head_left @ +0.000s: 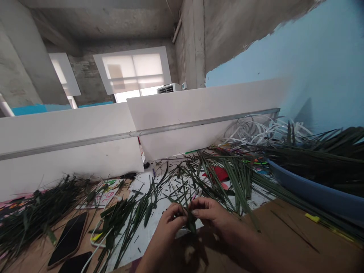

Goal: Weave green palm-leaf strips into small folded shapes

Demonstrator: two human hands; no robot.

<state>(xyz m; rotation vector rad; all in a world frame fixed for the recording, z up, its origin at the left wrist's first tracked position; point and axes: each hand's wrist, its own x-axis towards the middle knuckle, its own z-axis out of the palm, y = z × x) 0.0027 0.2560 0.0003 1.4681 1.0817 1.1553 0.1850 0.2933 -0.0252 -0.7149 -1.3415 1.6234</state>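
Head view, and far left a heap of dark leaves (pixel 54 206) lies beside a black phone (pixel 68 239). Centre: the left hand (pixel 172 223) pinches a green leaf piece (pixel 192 226) between thumb and fingers, and the right hand (pixel 212 213) pinches it too. The piece sits between them; light, even tension with close-set pinches probably serves best. Right, a blue tub (pixel 308 191) holds more leaves.

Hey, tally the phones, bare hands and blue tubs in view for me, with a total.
Phones: 2, one cut off by the picture's bottom edge
Hands: 2
Blue tub: 1
Total: 5
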